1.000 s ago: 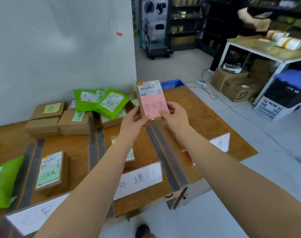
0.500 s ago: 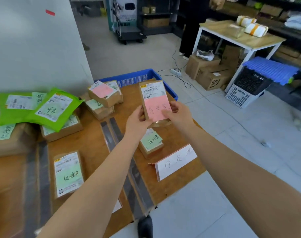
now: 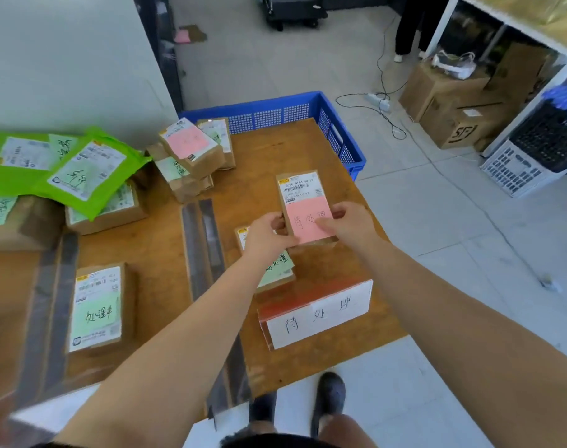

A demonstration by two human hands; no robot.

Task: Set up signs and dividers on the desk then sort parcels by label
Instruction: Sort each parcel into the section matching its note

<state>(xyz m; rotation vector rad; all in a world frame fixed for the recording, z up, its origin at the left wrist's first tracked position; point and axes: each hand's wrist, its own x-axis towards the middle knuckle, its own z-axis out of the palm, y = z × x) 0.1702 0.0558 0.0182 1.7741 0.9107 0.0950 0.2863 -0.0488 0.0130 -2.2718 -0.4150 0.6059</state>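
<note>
Both arms reach forward, left hand (image 3: 269,236) and right hand (image 3: 350,223) close together, fingers curled in grip.

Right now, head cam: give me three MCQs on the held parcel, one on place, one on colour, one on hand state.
1. Where is the held parcel?
A. over the desk section right of the dark divider strip
B. inside the blue crate
C. on the green mailers

2. What colour is its handwritten note?
A. green
B. pink
C. white

3. How is it held?
A. left hand only
B. lying free, untouched
C. both hands grip it

Key: 1 A, it is above the desk behind the white sign. 2 B, the note under the barcode label is pink. 3 C, left hand and right hand pinch its sides.
</note>
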